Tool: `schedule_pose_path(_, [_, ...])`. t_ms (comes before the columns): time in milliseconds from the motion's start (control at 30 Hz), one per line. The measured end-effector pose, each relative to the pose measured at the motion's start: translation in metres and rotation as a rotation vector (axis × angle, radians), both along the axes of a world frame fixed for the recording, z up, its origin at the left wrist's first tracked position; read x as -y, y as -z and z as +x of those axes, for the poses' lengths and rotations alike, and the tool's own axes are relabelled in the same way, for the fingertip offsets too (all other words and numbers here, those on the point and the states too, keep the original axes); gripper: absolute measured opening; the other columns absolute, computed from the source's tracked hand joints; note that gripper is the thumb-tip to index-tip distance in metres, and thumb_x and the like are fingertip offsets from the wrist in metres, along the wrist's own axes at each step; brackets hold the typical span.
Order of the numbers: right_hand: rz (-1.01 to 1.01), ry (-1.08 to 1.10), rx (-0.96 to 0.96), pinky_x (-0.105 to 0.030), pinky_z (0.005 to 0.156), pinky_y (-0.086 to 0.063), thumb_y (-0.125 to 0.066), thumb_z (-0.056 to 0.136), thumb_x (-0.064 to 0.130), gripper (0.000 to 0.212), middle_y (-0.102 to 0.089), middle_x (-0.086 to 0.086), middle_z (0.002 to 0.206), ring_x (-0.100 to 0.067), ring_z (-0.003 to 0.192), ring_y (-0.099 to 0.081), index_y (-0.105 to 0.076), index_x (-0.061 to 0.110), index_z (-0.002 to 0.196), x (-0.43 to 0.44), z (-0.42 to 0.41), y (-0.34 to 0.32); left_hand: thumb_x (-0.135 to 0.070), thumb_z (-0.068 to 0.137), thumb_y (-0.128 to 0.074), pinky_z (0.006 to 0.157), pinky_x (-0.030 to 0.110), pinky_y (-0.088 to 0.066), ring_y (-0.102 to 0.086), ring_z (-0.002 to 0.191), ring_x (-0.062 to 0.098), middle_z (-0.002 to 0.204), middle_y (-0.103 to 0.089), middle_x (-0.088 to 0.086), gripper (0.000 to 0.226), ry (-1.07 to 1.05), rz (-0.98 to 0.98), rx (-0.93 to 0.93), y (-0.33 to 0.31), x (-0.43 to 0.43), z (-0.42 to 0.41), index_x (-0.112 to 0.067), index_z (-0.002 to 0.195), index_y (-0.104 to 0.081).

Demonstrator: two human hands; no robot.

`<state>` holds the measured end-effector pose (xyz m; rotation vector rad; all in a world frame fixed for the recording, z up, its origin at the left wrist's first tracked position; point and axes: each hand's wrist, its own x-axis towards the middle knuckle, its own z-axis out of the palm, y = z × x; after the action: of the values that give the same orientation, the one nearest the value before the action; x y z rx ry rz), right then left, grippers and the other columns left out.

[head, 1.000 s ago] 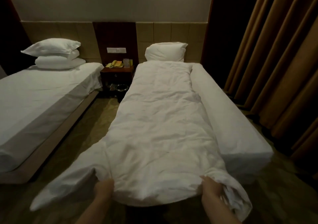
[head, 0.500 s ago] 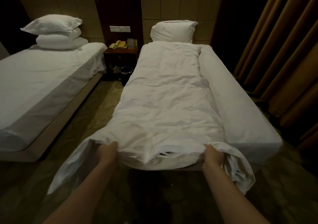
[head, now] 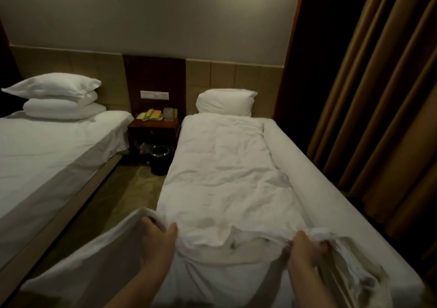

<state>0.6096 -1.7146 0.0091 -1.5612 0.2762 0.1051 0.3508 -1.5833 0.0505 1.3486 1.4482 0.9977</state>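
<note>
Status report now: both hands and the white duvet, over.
Left hand grips crumpled white fabric duvet at foot end. Right hand grips its other corner. No obstacle seen.

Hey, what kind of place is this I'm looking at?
Probably a hotel twin room: a left bed and right bed in matching white linen, a nightstand with a telephone between them, and heavy curtains. The left hand and right hand grip the duvet.
</note>
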Motion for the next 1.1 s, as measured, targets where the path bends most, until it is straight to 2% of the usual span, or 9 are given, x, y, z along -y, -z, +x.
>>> schedule_pose_path(67, [0.025, 0.05, 0.007, -0.048, 0.105, -0.036, -0.063, 0.085, 0.003, 0.067, -0.037, -0.03, 0.143, -0.044, 0.129, -0.041, -0.028, -0.012, 0.14, -0.035, 0.002, -0.003, -0.011, 0.085, -0.066, 0.074, 0.033, -0.04, -0.056, 0.093, 0.034, 0.09, -0.048, 0.006, 0.039, 0.067, 0.049, -0.025, -0.002, -0.034, 0.006, -0.011, 0.104, -0.032])
schedule_pose_path(200, [0.014, 0.11, 0.054, -0.05, 0.107, -0.035, -0.061, 0.086, 0.005, 0.069, -0.034, -0.027, 0.146, -0.044, 0.13, -0.039, -0.025, -0.007, 0.143, -0.092, 0.005, -0.017, -0.011, 0.086, -0.066, 0.067, 0.033, -0.037, -0.058, 0.085, 0.033, 0.088, -0.052, 0.012, 0.033, 0.209, 0.219, -0.141, -0.015, -0.097, 0.018, -0.009, 0.103, -0.038])
schedule_pose_path(400, [-0.111, 0.127, 0.044, -0.048, 0.103, -0.039, -0.06, 0.087, 0.005, 0.067, -0.037, -0.025, 0.143, -0.044, 0.126, -0.043, -0.026, -0.001, 0.144, -0.166, 0.025, -0.04, -0.012, 0.095, -0.05, 0.072, 0.028, -0.039, -0.054, 0.084, 0.021, 0.098, -0.061, 0.005, 0.022, 0.514, 0.334, -0.233, -0.014, -0.185, 0.059, -0.015, 0.114, -0.059])
schedule_pose_path(467, [-0.159, 0.099, 0.031, -0.046, 0.099, -0.041, -0.06, 0.087, 0.006, 0.066, -0.04, -0.024, 0.142, -0.043, 0.123, -0.046, -0.028, 0.001, 0.144, -0.191, 0.033, -0.044, -0.016, 0.097, -0.046, 0.078, 0.03, -0.042, -0.06, 0.091, 0.025, 0.101, -0.068, 0.009, 0.021, 0.622, 0.319, -0.379, -0.014, -0.215, 0.073, -0.013, 0.105, -0.065])
schedule_pose_path(567, [-0.156, 0.034, 0.036, -0.044, 0.096, -0.044, -0.06, 0.086, 0.004, 0.065, -0.044, -0.022, 0.14, -0.04, 0.121, -0.05, -0.031, 0.001, 0.144, -0.235, 0.054, -0.046, -0.025, 0.093, -0.046, 0.071, 0.027, -0.04, -0.059, 0.089, 0.022, 0.098, -0.067, 0.004, 0.017, 0.818, 0.25, -0.644, -0.021, -0.26, 0.093, -0.018, 0.096, -0.061])
schedule_pose_path(767, [-0.059, -0.35, 0.001, -0.045, 0.105, -0.04, -0.057, 0.089, 0.002, 0.076, -0.035, -0.013, 0.147, -0.033, 0.128, -0.044, -0.014, 0.014, 0.151, -0.324, 0.067, -0.027, -0.027, 0.087, -0.05, 0.081, 0.025, -0.038, -0.053, 0.109, 0.026, 0.127, -0.049, 0.011, 0.04, 1.101, 0.289, -1.091, -0.011, -0.334, 0.121, -0.016, 0.125, -0.045])
schedule_pose_path(867, [-0.327, -0.472, -0.023, -0.038, 0.108, -0.035, -0.058, 0.092, 0.019, 0.076, -0.026, -0.013, 0.154, -0.031, 0.136, -0.035, -0.012, 0.017, 0.153, -0.349, 0.04, -0.005, -0.041, 0.079, -0.058, 0.091, 0.035, -0.046, -0.053, 0.109, 0.027, 0.129, -0.045, 0.009, 0.052, 1.18, 0.376, -1.248, 0.011, -0.355, 0.135, -0.021, 0.124, -0.045])
schedule_pose_path(967, [-0.694, -0.527, -0.019, -0.04, 0.108, -0.033, -0.052, 0.092, 0.038, 0.07, -0.023, -0.007, 0.155, -0.03, 0.137, -0.032, -0.017, 0.024, 0.152, -0.366, 0.009, 0.027, -0.051, 0.083, -0.061, 0.087, 0.032, -0.045, -0.057, 0.109, 0.026, 0.12, -0.059, 0.007, 0.05, 1.355, 0.566, -1.311, 0.03, -0.37, 0.156, -0.016, 0.118, -0.057])
schedule_pose_path(1100, [-0.963, -0.326, -0.114, -0.044, 0.11, -0.03, -0.042, 0.091, 0.056, 0.069, -0.018, -0.006, 0.156, -0.031, 0.136, -0.03, -0.016, 0.031, 0.15, -0.397, -0.022, 0.036, -0.042, 0.089, -0.054, 0.087, 0.031, -0.041, -0.054, 0.112, 0.026, 0.119, -0.059, 0.007, 0.038, 1.523, 0.86, -1.252, 0.045, -0.387, 0.173, -0.017, 0.116, -0.062])
